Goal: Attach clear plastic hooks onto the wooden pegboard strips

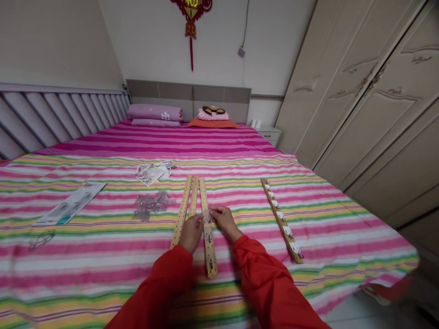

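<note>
My left hand (191, 232) and my right hand (224, 221) meet over a narrow wooden strip with rows of small holes (210, 249). Between their closed fingertips is a small clear plastic piece (207, 214), partly hidden by the fingers. Two small shiny metal hooks (209, 238) sit on the strip nearer to me. Just left lie two more holed strips (183, 208), partly behind my left hand. Further left, several clear plastic pieces with metal bits (151, 204) form a loose pile.
At right lies a wooden strip with several white hook pieces (280, 214). Opened packaging (152, 172) rests beyond the pile. A long clear pack (73, 203) and thin wire loops (41, 240) are at left. The striped bedspread (103, 274) drops off toward the wardrobe (343, 105).
</note>
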Demonstrator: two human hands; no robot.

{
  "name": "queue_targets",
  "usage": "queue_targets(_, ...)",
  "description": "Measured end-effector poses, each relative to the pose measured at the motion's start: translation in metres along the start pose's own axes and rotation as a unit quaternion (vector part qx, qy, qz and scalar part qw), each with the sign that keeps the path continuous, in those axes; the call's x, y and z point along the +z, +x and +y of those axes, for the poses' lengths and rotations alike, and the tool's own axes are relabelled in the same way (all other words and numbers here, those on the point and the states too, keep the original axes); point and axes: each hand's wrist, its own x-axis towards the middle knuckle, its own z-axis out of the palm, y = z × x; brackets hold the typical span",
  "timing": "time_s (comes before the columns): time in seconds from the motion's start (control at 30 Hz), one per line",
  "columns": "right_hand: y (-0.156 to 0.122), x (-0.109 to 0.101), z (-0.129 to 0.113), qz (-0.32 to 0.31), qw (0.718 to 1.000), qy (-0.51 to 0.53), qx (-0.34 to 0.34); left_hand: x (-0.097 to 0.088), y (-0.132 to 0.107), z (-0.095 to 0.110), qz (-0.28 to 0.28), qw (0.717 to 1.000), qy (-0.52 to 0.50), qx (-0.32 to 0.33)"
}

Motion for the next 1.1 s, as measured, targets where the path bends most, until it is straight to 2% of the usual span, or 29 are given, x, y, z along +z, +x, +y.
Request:
queue_targets(0.2,0.005,-0.001,0.008,0.004,1.000,-0.025,-0.001,-0.003,0.000,0.001,-0.016,0.993,0.110,0.027)
queue_targets(0.43,0.007,-0.002,0.013,-0.002,0.999,-0.044,-0.009,-0.002,-0.004,0.004,-0.026,0.984,0.173,0.043)
queue_targets(0.63,0.009,-0.002,0.017,-0.003,0.998,-0.054,-0.019,0.001,-0.010,0.004,-0.020,0.976,0.197,0.090)
queue_targets(1.1,0.011,-0.002,0.026,0.001,0.996,-0.077,-0.037,0.004,-0.004,0.003,-0.054,0.959,0.271,0.054)
